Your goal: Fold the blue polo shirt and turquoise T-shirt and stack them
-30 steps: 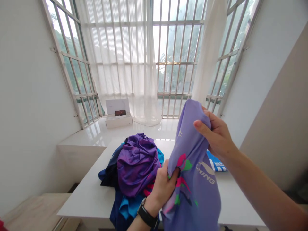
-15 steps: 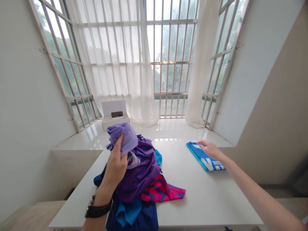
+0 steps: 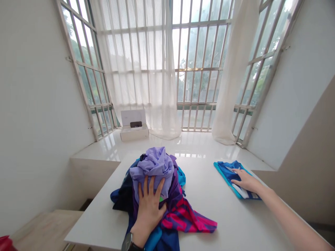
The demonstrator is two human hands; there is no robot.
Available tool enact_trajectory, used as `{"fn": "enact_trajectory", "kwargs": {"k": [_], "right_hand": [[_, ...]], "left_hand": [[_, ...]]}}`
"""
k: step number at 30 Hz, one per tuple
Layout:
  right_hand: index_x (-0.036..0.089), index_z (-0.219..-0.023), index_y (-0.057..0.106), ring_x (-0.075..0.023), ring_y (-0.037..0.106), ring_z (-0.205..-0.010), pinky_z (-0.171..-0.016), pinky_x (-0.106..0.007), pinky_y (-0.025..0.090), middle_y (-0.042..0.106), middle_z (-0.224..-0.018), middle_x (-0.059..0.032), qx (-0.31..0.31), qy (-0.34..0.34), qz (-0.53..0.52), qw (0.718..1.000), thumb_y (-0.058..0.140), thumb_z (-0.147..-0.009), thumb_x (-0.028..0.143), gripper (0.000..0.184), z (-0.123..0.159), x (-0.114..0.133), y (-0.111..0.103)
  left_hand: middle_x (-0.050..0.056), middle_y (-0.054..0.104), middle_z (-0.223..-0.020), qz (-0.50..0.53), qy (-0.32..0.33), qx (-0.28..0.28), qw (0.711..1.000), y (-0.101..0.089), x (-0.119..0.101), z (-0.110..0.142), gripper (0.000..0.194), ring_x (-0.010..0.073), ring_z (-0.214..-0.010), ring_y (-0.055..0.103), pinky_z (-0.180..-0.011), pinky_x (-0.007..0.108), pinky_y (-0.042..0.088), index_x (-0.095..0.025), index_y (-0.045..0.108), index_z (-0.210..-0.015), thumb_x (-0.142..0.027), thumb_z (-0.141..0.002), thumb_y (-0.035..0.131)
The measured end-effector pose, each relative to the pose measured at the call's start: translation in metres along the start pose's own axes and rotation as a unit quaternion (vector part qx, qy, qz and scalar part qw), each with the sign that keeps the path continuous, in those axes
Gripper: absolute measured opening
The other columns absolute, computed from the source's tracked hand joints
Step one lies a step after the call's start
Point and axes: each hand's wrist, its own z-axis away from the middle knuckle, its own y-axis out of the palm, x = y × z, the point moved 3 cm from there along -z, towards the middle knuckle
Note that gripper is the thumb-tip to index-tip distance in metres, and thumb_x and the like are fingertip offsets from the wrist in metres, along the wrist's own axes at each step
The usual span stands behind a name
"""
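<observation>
My left hand point(image 3: 150, 202) lies with fingers spread on a crumpled lavender garment point(image 3: 154, 164) at the top of a clothes heap. Beneath it the heap shows a purple garment point(image 3: 175, 190) with a pink-and-purple patterned part point(image 3: 192, 218), and dark navy cloth point(image 3: 123, 197). On the right, my right hand point(image 3: 246, 181) rests on a folded blue shirt point(image 3: 227, 165) with white print and turquoise edges. Its fingers are stretched out over the shirt, whose top layer is wrinkled under them.
Both piles lie on a white table point(image 3: 201, 188). Behind it, a white windowsill point(image 3: 199, 141) carries an open white box point(image 3: 134, 134) with a dark phone-like object point(image 3: 136, 124). Sheer curtains point(image 3: 164, 87) hang before barred windows. Something red point(image 3: 5, 243) shows at the lower left.
My left hand has lowered the lavender garment onto the heap and let go of it; the cloth has spread out. My right hand has pressed onto the blue shirt, wrinkling it. The view has shifted.
</observation>
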Motion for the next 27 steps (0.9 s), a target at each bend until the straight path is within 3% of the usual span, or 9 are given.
{"fn": "enact_trajectory", "kwargs": {"k": [4, 8, 12, 14, 17, 21, 23, 25, 27], "right_hand": [[0.024, -0.087, 0.067, -0.0359, 0.07, -0.093, -0.071, -0.042, 0.052, 0.075, -0.097, -0.0124, -0.035, 0.01, 0.022, 0.999, 0.061, -0.072, 0.045, 0.027, 0.012, 0.015, -0.012], [0.025, -0.096, 0.065, -0.0343, 0.069, -0.089, -0.067, -0.04, 0.047, 0.075, -0.097, -0.0117, -0.118, 0.036, 0.019, 0.992, 0.048, -0.084, 0.045, 0.028, 0.029, 0.035, -0.03], [0.022, -0.099, 0.061, -0.0285, 0.066, -0.082, -0.072, -0.037, 0.047, 0.072, -0.091, -0.011, -0.269, 0.029, -0.033, 0.962, 0.046, -0.088, 0.054, 0.037, 0.049, 0.066, -0.08], [0.024, -0.083, 0.058, -0.0213, 0.059, -0.063, -0.065, -0.033, 0.045, 0.064, -0.067, -0.0029, -0.359, -0.01, -0.125, 0.925, 0.055, -0.083, 0.061, 0.037, 0.065, 0.091, -0.113], [0.026, -0.063, 0.049, -0.0142, 0.041, -0.05, -0.055, -0.03, 0.04, 0.045, -0.052, 0.0048, -0.408, -0.044, -0.231, 0.882, 0.062, -0.08, 0.063, 0.043, 0.092, 0.138, -0.152], [0.026, -0.058, 0.043, -0.0141, 0.046, -0.057, -0.054, -0.029, 0.04, 0.055, -0.063, 0.0031, -0.391, -0.124, -0.348, 0.843, 0.068, -0.08, 0.055, 0.044, 0.13, 0.209, -0.175], [0.025, -0.057, 0.043, -0.0139, 0.049, -0.058, -0.055, -0.029, 0.043, 0.06, -0.067, 0.0029, -0.361, -0.162, -0.394, 0.829, 0.07, -0.08, 0.051, 0.044, 0.145, 0.239, -0.18], [0.025, -0.056, 0.043, -0.0136, 0.051, -0.057, -0.053, -0.028, 0.044, 0.063, -0.067, 0.0027, -0.316, -0.192, -0.448, 0.814, 0.07, -0.081, 0.05, 0.044, 0.156, 0.262, -0.181], [0.025, -0.056, 0.044, -0.015, 0.057, -0.061, -0.053, -0.028, 0.047, 0.068, -0.073, 0.0012, -0.257, -0.217, -0.505, 0.795, 0.07, -0.082, 0.051, 0.045, 0.161, 0.277, -0.182]], "left_hand": [[0.011, 0.031, -0.158, -0.002, -0.011, -0.007, 1.0, -0.003, -0.003, -0.002, 0.086, 0.0435, -0.145, 0.022, -0.113, 0.066, 0.023, -0.035, 0.036, -0.152, -0.013, -0.073, 0.064], [0.011, 0.031, -0.156, 0.012, -0.015, -0.026, 0.999, -0.01, 0.006, -0.003, 0.084, 0.0351, -0.141, 0.033, -0.112, 0.055, 0.035, -0.034, 0.036, -0.152, 0.001, -0.077, 0.052], [0.01, 0.034, -0.155, 0.017, -0.008, -0.039, 0.999, -0.012, 0.033, -0.007, 0.078, 0.0314, -0.14, 0.036, -0.112, 0.05, 0.038, -0.034, 0.04, -0.15, 0.003, -0.081, 0.046], [0.009, 0.039, -0.154, 0.003, -0.02, -0.029, 0.999, -0.013, 0.046, -0.01, 0.079, 0.0311, -0.141, 0.036, -0.113, 0.049, 0.035, -0.034, 0.043, -0.148, 0.004, -0.079, 0.046], [0.01, 0.041, -0.154, 0.003, -0.063, -0.008, 0.998, -0.026, 0.048, -0.014, 0.076, 0.0348, -0.144, 0.032, -0.114, 0.055, 0.031, -0.031, 0.047, -0.146, 0.0, -0.077, 0.052], [0.012, 0.037, -0.156, 0.162, -0.026, 0.003, 0.986, -0.069, -0.002, -0.015, 0.066, 0.0406, -0.146, 0.024, -0.116, 0.062, 0.025, -0.027, 0.049, -0.144, -0.033, -0.081, 0.069], [0.013, 0.039, -0.155, 0.294, 0.027, 0.042, 0.955, -0.084, -0.041, -0.015, 0.083, 0.0385, -0.143, 0.034, -0.115, 0.056, 0.034, -0.026, 0.04, -0.15, -0.043, -0.077, 0.075], [0.014, 0.049, -0.148, 0.406, 0.035, 0.071, 0.91, -0.09, -0.074, -0.015, 0.095, 0.0363, -0.135, 0.045, -0.113, 0.051, 0.04, -0.024, 0.036, -0.152, -0.045, -0.071, 0.081], [0.012, 0.061, -0.136, 0.487, 0.02, 0.075, 0.87, -0.085, -0.096, -0.015, 0.081, 0.0333, -0.125, 0.055, -0.11, 0.048, 0.044, -0.025, 0.047, -0.146, -0.043, -0.074, 0.079]]}}
